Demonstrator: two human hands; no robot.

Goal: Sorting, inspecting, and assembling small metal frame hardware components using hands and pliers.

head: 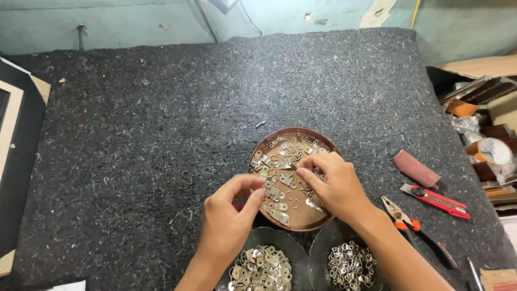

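A round brown tray [272, 134] on the dark felt mat holds several small metal hanger plates and rings [280, 161]. My right hand [335, 184] reaches into the tray, fingertips pinched at pieces near its middle. At the tray's left edge my left hand [229, 215] has thumb and forefinger curled together; whether a small piece sits between them I cannot tell. In front of the tray stand two dark bowls: the left bowl [257, 235] holds flat metal plates, the right bowl [323, 237] holds metal rings.
On the mat to the right lie a brown sanding block [415, 168], a red utility knife [435, 199] and orange-handled pliers [414, 229]. A tape roll [489, 151] and clutter sit off the mat's right edge. A picture frame [8, 124] lies at far left.
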